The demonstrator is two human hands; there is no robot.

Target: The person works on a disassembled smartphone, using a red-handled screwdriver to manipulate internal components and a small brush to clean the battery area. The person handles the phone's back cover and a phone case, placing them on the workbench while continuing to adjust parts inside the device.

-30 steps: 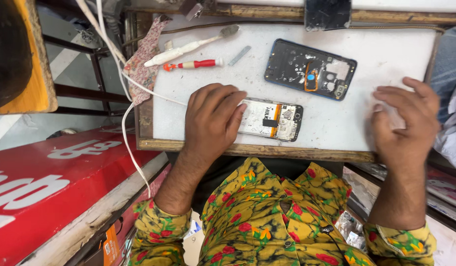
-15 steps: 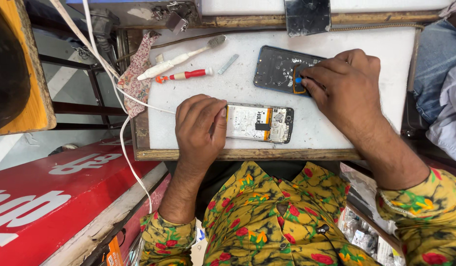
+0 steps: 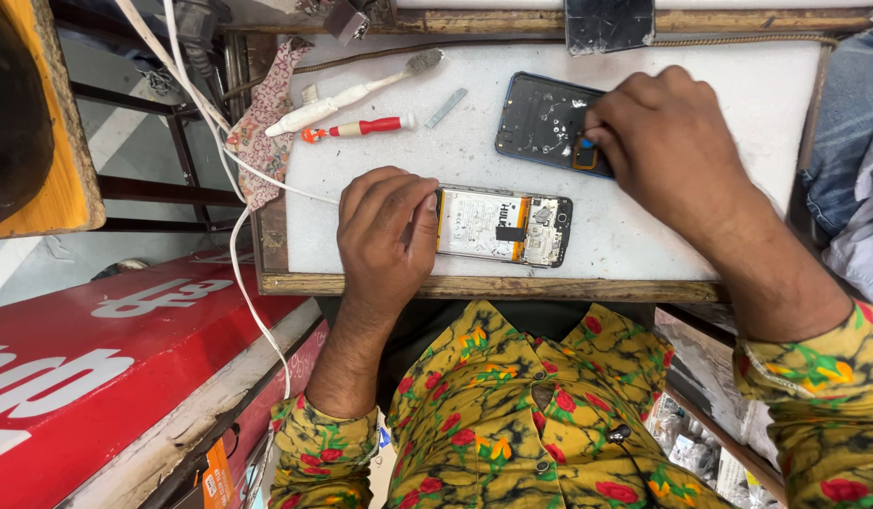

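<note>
Since the earlier frame, I noted my right hand point(image 3: 667, 141) had curled its fingertips tighter on the back cover point(image 3: 542, 123), which lay up-right of the opened phone point(image 3: 502, 226), whose long axis ran left-right, its left end pinned under my flat left hand point(image 3: 387, 231).

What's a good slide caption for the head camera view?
Left hand steadies an opened phone while right hand touches its dark back cover.
</note>
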